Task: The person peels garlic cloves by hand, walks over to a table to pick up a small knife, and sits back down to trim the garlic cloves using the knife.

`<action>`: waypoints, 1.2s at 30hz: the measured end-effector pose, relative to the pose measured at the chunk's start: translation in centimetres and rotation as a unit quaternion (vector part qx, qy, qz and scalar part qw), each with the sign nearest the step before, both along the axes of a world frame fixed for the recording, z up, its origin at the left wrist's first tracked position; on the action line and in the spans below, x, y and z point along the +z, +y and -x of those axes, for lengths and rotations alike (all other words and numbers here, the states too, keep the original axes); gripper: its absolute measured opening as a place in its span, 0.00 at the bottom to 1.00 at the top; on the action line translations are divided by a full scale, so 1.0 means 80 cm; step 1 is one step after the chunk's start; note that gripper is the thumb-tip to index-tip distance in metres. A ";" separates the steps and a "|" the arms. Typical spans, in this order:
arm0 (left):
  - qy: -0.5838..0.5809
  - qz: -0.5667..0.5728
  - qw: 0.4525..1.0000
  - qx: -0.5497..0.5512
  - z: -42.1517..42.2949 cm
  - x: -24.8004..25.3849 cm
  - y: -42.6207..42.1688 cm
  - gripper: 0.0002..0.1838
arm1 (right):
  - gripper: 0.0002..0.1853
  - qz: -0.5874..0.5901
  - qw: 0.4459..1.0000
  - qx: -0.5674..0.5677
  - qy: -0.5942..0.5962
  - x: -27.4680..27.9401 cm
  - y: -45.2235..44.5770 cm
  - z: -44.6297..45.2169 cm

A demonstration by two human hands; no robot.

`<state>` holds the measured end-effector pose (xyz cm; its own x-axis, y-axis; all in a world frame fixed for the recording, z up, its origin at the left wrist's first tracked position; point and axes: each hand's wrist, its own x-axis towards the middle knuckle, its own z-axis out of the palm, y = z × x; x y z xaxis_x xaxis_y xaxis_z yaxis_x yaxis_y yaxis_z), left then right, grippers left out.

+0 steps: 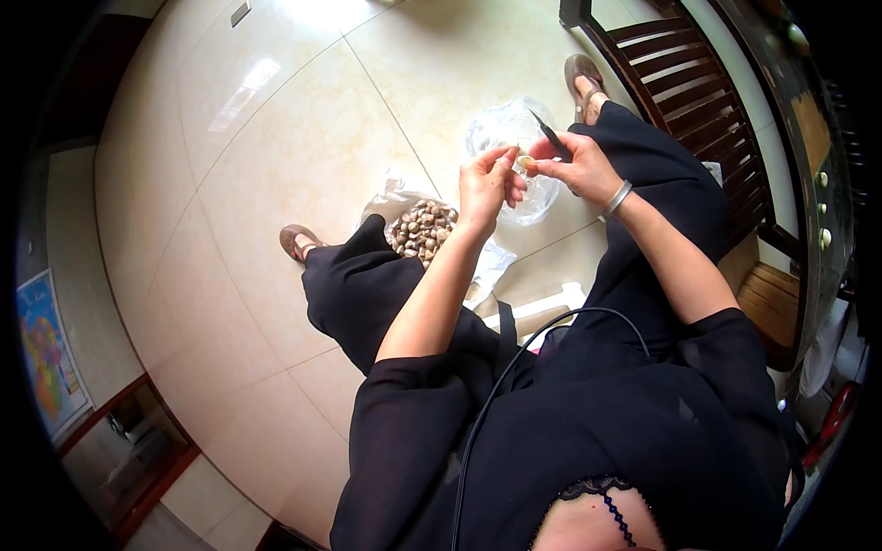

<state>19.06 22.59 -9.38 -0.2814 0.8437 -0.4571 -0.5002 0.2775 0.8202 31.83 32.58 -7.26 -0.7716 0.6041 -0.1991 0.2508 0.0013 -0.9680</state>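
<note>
My right hand (586,168) grips a slim black pointed tool (550,136), its tip aimed up and left; whether it is a knife or tweezers I cannot tell. At its thumb and fingertip sits a small pale rounded piece (525,163). My left hand (491,186) is beside it, thumb and forefinger pinched close to that piece; what they hold is too small to make out. Beneath both hands lies a clear plastic bag (487,126), open on the floor. Left of it, a white plastic bag (392,188) holds many small brown-and-cream rounded things (424,227), resembling snails or small mushrooms.
Pale tiles (266,193) cover the floor. A dark slatted wooden chair (684,87) stands at the upper right, near a table edge (808,174). A white plastic stool-like object (542,310) is between my legs. A black cable (496,390) runs across my clothes.
</note>
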 end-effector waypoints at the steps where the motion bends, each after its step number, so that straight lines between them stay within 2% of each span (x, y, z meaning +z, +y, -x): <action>1: 0.000 0.000 1.000 0.000 -0.001 0.000 0.000 0.13 | 0.09 -0.024 1.000 -0.002 -0.009 -0.001 0.000 0.000; 4: -0.052 -0.047 0.997 0.012 -0.006 0.005 0.001 0.12 | 0.09 -0.050 0.998 -0.026 -0.027 0.004 0.001 0.001; 7: 0.063 -0.087 0.994 0.022 -0.012 0.011 -0.002 0.08 | 0.09 -0.089 0.995 -0.019 -0.043 0.008 0.001 0.001; 13: 0.081 -0.090 0.992 0.030 -0.010 0.005 -0.004 0.07 | 0.08 0.002 1.000 -0.002 0.004 -0.001 0.001 0.001; 17: 0.117 -0.078 0.990 0.024 -0.010 0.003 -0.004 0.09 | 0.08 -0.029 1.000 0.002 -0.006 -0.004 0.002 0.000; 19: 0.200 -0.080 0.976 0.008 -0.010 0.008 -0.004 0.09 | 0.07 -0.033 0.999 0.008 -0.014 -0.001 0.002 0.001; 25: 0.238 -0.074 0.968 0.015 -0.012 0.003 -0.006 0.08 | 0.08 -0.016 1.000 0.016 -0.021 0.003 0.000 0.000; 29: 0.234 -0.063 0.970 0.014 -0.014 0.001 -0.008 0.08 | 0.08 -0.034 0.999 0.017 -0.029 0.004 -0.002 -0.001; 34: 0.162 -0.074 0.984 0.020 -0.014 0.001 -0.008 0.07 | 0.08 -0.076 0.995 0.012 -0.071 0.015 -0.002 0.002; 36: 0.165 -0.075 0.983 0.016 -0.015 0.002 -0.008 0.07 | 0.08 -0.056 0.997 0.001 -0.050 0.008 -0.001 0.001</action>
<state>20.28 21.95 -9.19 -0.4216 0.8830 -0.2064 -0.2058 0.1285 0.9701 31.74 32.48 -6.60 -0.7521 0.6259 -0.2063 0.3466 0.1094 -0.9316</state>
